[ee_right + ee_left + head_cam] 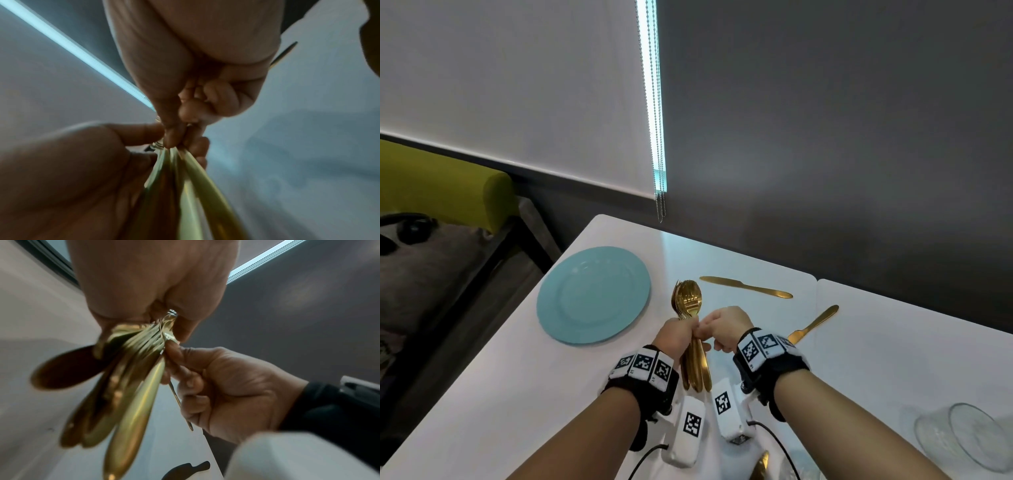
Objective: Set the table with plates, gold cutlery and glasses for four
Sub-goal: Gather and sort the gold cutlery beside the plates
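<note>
Above the white table (893, 359), a little in front of your body, your left hand (676, 339) is closed around a bundle of gold cutlery (693, 329), with the fingers curled round the middle of the handles. The spoon and fork heads stand out above the fist, and the handle ends hang down toward you and spread like a fan. Your right hand (726, 327) is just beside the left one and touches the bundle; its thumb and first finger pinch one piece at the place where the bundle leaves the left fist, and the other fingers are curled in. In the left wrist view a thin gold piece (180, 404) runs down along the right hand's fingers (191, 381), but which kind of cutlery it is I cannot tell, because the picture is blurred. To the left of your hands a light blue plate (594, 294) lies flat on the table, near its far left corner. Beyond your hands one gold knife (746, 287) lies on the table, apart from the plate. A second gold knife (815, 323) lies to the right of your right hand, partly hidden behind the wrist band. At the near right edge of the view you can see clear glass pieces (969, 435) on the table; their exact shape is not clear.
</note>
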### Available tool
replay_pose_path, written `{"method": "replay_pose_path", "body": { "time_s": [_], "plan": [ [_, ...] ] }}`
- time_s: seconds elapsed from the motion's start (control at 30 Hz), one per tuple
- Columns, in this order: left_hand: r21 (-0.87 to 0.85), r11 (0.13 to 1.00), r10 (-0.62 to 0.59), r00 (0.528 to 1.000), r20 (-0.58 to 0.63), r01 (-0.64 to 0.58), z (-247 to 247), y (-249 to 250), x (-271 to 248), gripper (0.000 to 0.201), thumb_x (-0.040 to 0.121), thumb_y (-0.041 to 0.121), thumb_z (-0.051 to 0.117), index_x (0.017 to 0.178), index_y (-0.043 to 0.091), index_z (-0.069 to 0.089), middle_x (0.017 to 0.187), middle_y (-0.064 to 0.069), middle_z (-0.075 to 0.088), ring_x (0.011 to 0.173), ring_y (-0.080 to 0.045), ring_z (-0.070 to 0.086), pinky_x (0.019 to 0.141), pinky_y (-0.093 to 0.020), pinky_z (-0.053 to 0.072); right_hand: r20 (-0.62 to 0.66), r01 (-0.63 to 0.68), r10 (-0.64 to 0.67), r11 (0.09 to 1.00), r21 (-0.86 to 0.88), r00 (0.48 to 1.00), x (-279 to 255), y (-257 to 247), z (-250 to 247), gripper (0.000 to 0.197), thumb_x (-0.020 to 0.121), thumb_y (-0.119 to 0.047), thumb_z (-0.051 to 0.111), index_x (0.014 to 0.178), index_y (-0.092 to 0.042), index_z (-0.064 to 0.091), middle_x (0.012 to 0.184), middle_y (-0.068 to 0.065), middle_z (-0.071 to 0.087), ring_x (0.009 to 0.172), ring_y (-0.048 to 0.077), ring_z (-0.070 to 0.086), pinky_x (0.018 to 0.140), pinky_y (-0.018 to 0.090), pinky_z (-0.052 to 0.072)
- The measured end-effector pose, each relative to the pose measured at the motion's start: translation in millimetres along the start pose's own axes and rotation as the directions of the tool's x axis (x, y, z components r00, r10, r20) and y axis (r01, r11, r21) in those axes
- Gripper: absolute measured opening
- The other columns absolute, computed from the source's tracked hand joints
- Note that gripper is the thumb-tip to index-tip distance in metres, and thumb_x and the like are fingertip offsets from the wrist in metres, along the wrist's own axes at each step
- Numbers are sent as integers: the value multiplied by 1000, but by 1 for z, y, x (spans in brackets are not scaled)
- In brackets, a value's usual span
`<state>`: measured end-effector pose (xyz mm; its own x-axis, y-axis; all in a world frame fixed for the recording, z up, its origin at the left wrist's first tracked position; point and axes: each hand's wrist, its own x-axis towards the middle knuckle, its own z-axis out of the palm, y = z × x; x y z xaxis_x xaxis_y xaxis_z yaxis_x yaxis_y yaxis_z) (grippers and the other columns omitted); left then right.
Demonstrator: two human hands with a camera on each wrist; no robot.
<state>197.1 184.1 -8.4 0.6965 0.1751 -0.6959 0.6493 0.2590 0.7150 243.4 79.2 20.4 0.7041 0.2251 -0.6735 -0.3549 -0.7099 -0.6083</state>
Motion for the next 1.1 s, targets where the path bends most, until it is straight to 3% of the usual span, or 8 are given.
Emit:
{"method": "replay_pose_path", "body": {
  "time_s": [0.07, 0.17, 0.3, 0.37, 0.47, 0.57, 0.77, 1.1],
  "plan": [
    [55, 998, -6, 1000, -7, 7, -2, -2, -2, 26, 96, 12, 43, 80, -1, 59, 72, -17, 63, 52, -21, 62, 60, -32, 52, -37, 49, -53, 995, -90, 998, -3, 3, 5, 19, 80, -18, 72, 66, -20, 59, 67, -1, 60, 52, 9, 49, 47, 17, 38],
    [172, 985, -2, 1000, -19, 6, -6, -6, -4, 24, 94, 11, 44, 79, -2, 58, 69, -16, 62, 56, -23, 60, 67, -36, 53, -39, 90, -98, 980, -180, 994, -9, 5, 9, 19, 79, -24, 74, 67, -22, 59, 80, -2, 64, 54, 6, 50, 49, 15, 41],
    [485, 874, 107, 985, -138, -27, -20, -14, 1, 21, 95, 19, 48, 100, 0, 55, 79, -8, 64, 59, -20, 63, 53, -24, 53, -37, 86, -97, 968, -234, 995, -18, 13, -1, 17, 84, -32, 68, 74, -21, 59, 78, -6, 60, 56, 5, 51, 48, 15, 37],
    [601, 799, 137, 969, -207, 15, -31, -18, 5, 28, 93, 22, 52, 109, 0, 56, 98, -14, 68, 81, -29, 69, 67, -30, 56, -48, 67, -83, 963, -260, 995, -21, 19, -10, 13, 86, -31, 66, 81, -20, 61, 80, -6, 60, 56, 6, 52, 47, 15, 37],
    [724, 684, 158, 949, -272, 94, -47, -22, 9, 33, 93, 24, 53, 114, 0, 53, 117, -18, 64, 110, -32, 60, 89, -32, 47, -67, 27, -47, 961, -275, 997, -23, 29, -22, 11, 87, -29, 64, 86, -19, 61, 76, -7, 59, 58, 7, 53, 47, 15, 37],
    [770, 626, 201, 929, -311, 122, -59, -26, 12, 37, 94, 29, 53, 116, 0, 56, 119, -14, 64, 113, -27, 59, 91, -29, 44, -85, -8, -17, 957, -289, 996, -23, 39, -31, 9, 88, -29, 62, 86, -20, 61, 74, -9, 57, 58, 6, 54, 47, 15, 37],
    [786, 609, 230, 923, -308, 110, -69, -25, 24, 43, 86, 30, 65, 117, 2, 58, 120, -13, 64, 115, -27, 57, 94, -28, 42, -88, -50, 24, 948, -313, 996, -18, 44, -37, 9, 88, -30, 63, 84, -22, 59, 75, -10, 57, 61, 6, 56, 48, 16, 39],
    [837, 539, 272, 921, -280, 96, -72, -17, 24, 48, 76, 33, 75, 111, 3, 60, 113, -11, 65, 107, -25, 59, 80, -26, 44, -117, -94, 60, 948, -305, 991, -6, 43, -50, 19, 91, -28, 60, 103, -14, 65, 91, -1, 61, 61, 9, 55, 48, 18, 39]
  ]
}}
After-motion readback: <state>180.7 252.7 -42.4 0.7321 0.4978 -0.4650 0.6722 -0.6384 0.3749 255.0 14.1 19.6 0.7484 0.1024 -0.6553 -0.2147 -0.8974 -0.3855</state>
